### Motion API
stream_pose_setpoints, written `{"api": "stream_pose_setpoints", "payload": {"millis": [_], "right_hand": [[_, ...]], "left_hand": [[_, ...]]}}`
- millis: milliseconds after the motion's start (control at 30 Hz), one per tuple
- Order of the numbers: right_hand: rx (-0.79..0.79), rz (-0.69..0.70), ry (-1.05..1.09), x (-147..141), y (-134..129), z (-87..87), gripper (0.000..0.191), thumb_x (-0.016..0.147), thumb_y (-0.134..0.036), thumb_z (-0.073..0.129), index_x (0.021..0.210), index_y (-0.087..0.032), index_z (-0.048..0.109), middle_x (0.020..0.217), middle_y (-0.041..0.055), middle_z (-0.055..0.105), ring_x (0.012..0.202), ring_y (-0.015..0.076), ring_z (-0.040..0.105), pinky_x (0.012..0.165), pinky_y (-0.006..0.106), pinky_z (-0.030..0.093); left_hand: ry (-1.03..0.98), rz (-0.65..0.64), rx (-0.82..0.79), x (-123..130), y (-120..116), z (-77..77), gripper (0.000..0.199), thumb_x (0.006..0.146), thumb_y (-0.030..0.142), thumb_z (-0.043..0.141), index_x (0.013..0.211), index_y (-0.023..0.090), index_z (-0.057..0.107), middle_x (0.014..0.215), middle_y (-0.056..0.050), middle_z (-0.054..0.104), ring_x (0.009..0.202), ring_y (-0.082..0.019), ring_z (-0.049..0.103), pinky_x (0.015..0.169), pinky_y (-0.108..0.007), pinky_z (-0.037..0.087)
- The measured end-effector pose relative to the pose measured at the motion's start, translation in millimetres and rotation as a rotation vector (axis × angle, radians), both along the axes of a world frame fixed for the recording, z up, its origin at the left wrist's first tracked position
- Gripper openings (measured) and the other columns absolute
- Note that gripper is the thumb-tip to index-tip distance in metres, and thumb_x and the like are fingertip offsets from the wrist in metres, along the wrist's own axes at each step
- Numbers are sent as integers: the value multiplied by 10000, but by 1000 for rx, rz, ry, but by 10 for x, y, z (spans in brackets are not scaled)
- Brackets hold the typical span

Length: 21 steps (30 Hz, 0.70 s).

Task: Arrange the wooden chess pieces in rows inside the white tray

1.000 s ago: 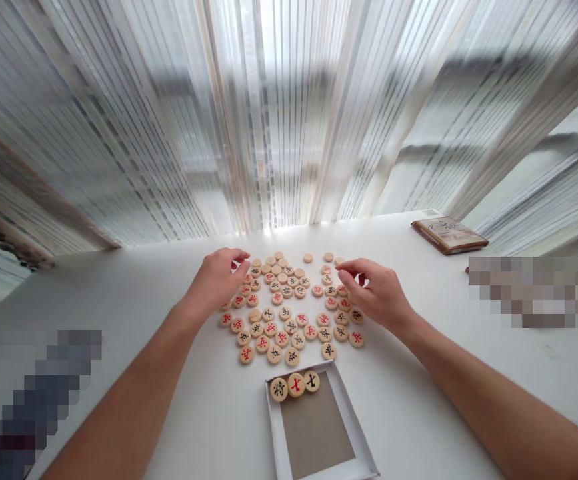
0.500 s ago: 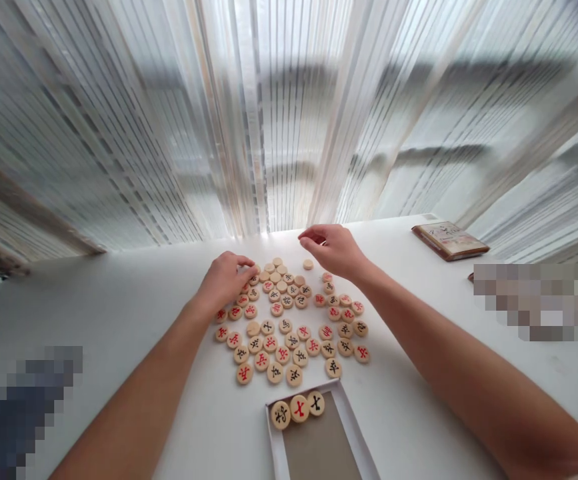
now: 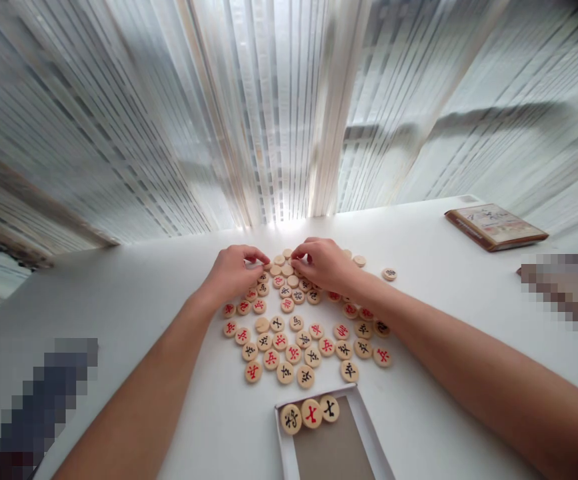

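Observation:
My left hand [image 3: 239,270] is at the far left of a spread of round wooden Chinese chess pieces [image 3: 293,353], its thumb and forefinger closed on a piece at the pile's edge. Opposite it, my right hand [image 3: 321,261] reaches over the far pieces, its fingertips pinched at another blank-looking piece. Between the hands lie several pieces with no character showing [image 3: 275,270]. Nearer to me, pieces with red or black characters lie loosely scattered. My right hand and forearm hide some pieces. A shallow open box [image 3: 367,427] in front holds three pieces [image 3: 311,413] in a row at its far end.
A brown-edged flat box [image 3: 499,227] with a printed top lies at the far right of the white table [image 3: 183,373]. A single piece [image 3: 389,273] lies apart beyond my right forearm. Striped sheer curtains [image 3: 263,120] hang behind the table. Blurred-out patches cover items at both sides.
My right hand has come down and leftward, from above the table to the far pieces near my left hand. The view has shifted a little, so the things appear further right.

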State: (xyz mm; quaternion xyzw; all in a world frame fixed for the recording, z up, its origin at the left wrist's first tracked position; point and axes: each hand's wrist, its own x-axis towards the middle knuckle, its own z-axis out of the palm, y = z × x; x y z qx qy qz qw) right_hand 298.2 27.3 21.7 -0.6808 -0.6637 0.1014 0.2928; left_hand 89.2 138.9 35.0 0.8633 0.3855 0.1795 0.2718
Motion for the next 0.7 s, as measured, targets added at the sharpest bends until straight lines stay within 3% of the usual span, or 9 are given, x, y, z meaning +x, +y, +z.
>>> {"api": "stream_pose_setpoints", "payload": {"millis": [100,267,467,700], "right_hand": [[1,-1,-8,-9,-8,1,147,976,-228,695,1002,-165,824,984,107,758,834,218,672,768,335,481],[-11,-14,-6,-13,6,-3,109,952,-238,712,969,-169,795,954,97,760,839,220,670,760,330,475],[-56,-36,30,-5,13,16,100,908,-222,731,969,-170,790,880,73,766,782,209,662,732,327,480],[-120,-26,53,54,6,76,169,846,-191,770,1006,-181,822,874,52,773,760,187,671,715,318,501]], "left_hand": [[31,-23,21,10,-44,39,246,785,252,688,941,273,877,1003,-57,849,902,-272,760,832,-381,611],[48,-24,83,44,-84,31,244,857,347,703,1018,253,862,1017,-75,829,928,-291,754,854,-404,607],[81,-82,135,66,-104,5,277,885,390,722,1097,241,821,1147,-89,774,1077,-306,726,999,-431,566],[108,-117,153,115,-132,-17,285,926,443,678,1034,224,824,1164,-121,716,1135,-343,678,1054,-495,524]]}}
